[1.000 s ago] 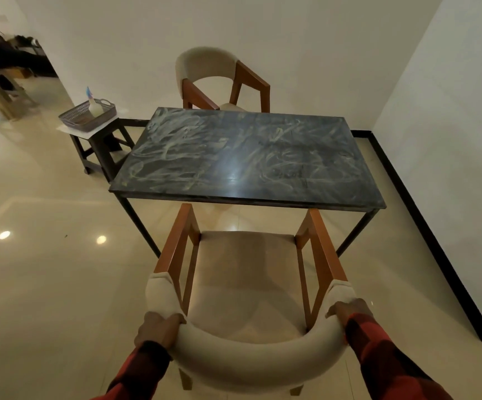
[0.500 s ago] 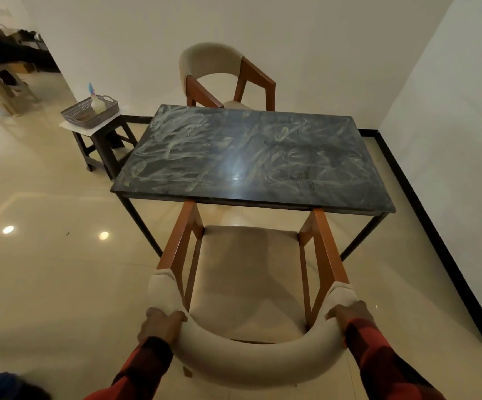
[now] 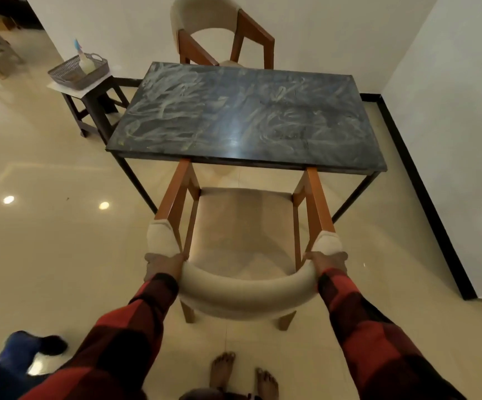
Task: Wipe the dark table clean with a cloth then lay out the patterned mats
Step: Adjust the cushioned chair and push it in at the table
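The dark table stands ahead, its top smeared all over with pale chalky streaks. A cream-padded wooden chair stands at its near side, armrest tips under the table edge. My left hand grips the left end of the chair's curved backrest. My right hand grips the right end. No cloth or patterned mats are visible.
A second chair stands at the table's far side against the wall. A small dark stool to the left carries a grey basket with a spray bottle. Walls close off the right side. My bare feet are on the tiled floor.
The chair has moved away from me toward the table and my arms have stretched out. The view has tilted down, so my feet and sleeves show.
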Motion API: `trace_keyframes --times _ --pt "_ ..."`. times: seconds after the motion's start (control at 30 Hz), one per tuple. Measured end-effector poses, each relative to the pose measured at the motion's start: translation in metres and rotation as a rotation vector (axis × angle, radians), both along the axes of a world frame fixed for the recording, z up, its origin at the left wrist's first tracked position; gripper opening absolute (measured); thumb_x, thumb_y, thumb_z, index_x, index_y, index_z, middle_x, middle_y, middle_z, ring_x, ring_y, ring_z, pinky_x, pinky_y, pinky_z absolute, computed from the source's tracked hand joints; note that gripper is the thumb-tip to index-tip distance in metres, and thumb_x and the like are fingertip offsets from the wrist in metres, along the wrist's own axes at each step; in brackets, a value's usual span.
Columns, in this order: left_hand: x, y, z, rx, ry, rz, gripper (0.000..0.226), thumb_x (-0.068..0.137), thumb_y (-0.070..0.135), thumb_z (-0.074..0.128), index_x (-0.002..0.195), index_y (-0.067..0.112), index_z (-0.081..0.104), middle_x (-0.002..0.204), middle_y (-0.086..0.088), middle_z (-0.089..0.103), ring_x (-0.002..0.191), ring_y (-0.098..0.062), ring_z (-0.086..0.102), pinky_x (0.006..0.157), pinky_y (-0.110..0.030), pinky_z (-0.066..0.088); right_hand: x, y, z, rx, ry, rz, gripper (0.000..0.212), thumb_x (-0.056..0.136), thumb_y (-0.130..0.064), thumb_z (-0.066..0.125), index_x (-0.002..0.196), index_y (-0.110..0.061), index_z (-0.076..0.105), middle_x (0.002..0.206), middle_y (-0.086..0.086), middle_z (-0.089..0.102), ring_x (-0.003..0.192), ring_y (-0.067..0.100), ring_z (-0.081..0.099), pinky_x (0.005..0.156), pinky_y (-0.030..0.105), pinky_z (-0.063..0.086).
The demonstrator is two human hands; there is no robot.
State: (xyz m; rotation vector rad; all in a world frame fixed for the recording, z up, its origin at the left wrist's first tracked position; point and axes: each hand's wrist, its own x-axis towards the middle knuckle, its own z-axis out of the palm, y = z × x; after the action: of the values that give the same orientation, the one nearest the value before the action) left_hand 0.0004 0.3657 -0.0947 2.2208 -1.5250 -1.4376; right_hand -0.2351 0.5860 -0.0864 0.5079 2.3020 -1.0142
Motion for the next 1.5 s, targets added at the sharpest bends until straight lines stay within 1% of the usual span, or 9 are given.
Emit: trace_keyframes --times 0.27,0.47,0.67,0.77,0.93,1.17,1.27,1.37,1.5 --pt "-0.003 0.053 0.006 0.095 0.142 0.111 0.122 0.074 0.021 0.084 0.153 0.037 -0.007 0.139 -0.024 0.042 0.110 -0.050 0.054 0.065 -0.060 0.060 0.046 0.009 -0.017 -0.093 -0.096 -0.091 0.105 0.068 -0.031 0.076 0.153 -0.023 0.017 0.108 0.014 0.057 0.089 0.037 0.060 0.079 0.052 0.059" --pt "-0.010 0.047 0.006 0.069 0.059 0.111 0.113 0.082 0.015 0.076 0.156 0.024 -0.009 0.141 -0.026 0.042 0.118 -0.050 0.051 0.088 -0.064 0.053 0.043 0.003 -0.021 -0.069 -0.100 -0.070 0.087 0.080 -0.030 0.068 0.153 -0.013 0.024 0.123 0.021 0.059 0.103 0.041 0.063 0.087 0.054 0.057" --pt "-0.006 0.053 0.006 0.063 0.113 0.121 0.118 0.074 0.025 0.085 0.153 0.034 -0.002 0.139 -0.022 0.043 0.113 -0.049 0.055 0.070 -0.062 0.059 0.043 0.017 -0.014 -0.135 -0.149 -0.019 0.091 0.081 -0.032 0.074 0.153 -0.015 0.021 0.119 0.015 0.056 0.101 0.037 0.060 0.085 0.053 0.058" --pt "-0.002 0.068 0.002 -0.015 0.141 0.152 0.118 0.064 0.033 0.090 0.149 0.034 0.008 0.138 -0.020 0.044 0.111 -0.045 0.054 0.077 -0.062 0.058 0.047 0.026 -0.015 -0.231 -0.172 -0.104 0.096 0.075 -0.033 0.081 0.149 -0.018 0.022 0.115 0.012 0.053 0.096 0.033 0.056 0.080 0.050 0.059" --pt "-0.013 0.104 0.002 0.029 0.234 0.218 0.136 0.063 0.024 0.092 0.153 0.041 -0.008 0.143 -0.019 0.039 0.114 -0.045 0.053 0.069 -0.055 0.061 0.080 0.013 -0.009 -0.352 -0.378 -0.235 0.077 0.076 -0.030 0.080 0.130 -0.024 0.026 0.090 0.008 0.043 0.071 0.027 0.046 0.065 0.047 0.055" --pt "-0.023 0.112 0.013 -0.078 0.236 0.219 0.125 0.070 0.016 0.088 0.156 0.032 -0.001 0.144 -0.020 0.035 0.118 -0.047 0.050 0.072 -0.055 0.060 0.080 0.018 -0.003 -0.359 -0.303 -0.097 0.116 0.079 -0.035 0.079 0.156 -0.017 -0.007 0.134 0.019 0.042 0.108 0.039 0.056 0.077 0.051 0.060" --pt "-0.025 0.130 0.013 -0.208 0.164 0.068 0.108 0.072 0.026 0.087 0.153 0.027 0.015 0.150 -0.018 0.026 0.127 -0.049 0.043 0.092 -0.062 0.053 0.084 0.041 -0.010 -0.319 -0.230 0.141 0.120 0.077 -0.056 0.075 0.156 -0.014 -0.004 0.135 0.016 0.050 0.111 0.036 0.059 0.089 0.046 0.057" --pt "-0.030 0.161 0.004 -0.395 0.068 -0.239 0.090 0.079 0.042 0.080 0.151 0.028 0.029 0.164 -0.010 0.003 0.148 -0.048 0.009 0.114 -0.066 0.027 0.085 0.068 -0.016 -0.175 0.004 0.382 0.110 0.077 -0.068 0.066 0.154 -0.014 0.009 0.142 0.014 0.049 0.121 0.035 0.056 0.102 0.046 0.049" --pt "-0.021 0.186 -0.018 -0.619 -0.196 -0.913 0.080 0.081 0.066 0.065 0.149 0.047 0.026 0.166 0.001 -0.014 0.150 -0.034 -0.022 0.109 -0.076 0.016 0.088 0.088 -0.023 0.270 0.585 0.933 0.092 0.091 -0.051 0.058 0.155 -0.036 -0.006 0.164 0.016 0.004 0.142 0.044 0.032 0.109 0.056 0.038"
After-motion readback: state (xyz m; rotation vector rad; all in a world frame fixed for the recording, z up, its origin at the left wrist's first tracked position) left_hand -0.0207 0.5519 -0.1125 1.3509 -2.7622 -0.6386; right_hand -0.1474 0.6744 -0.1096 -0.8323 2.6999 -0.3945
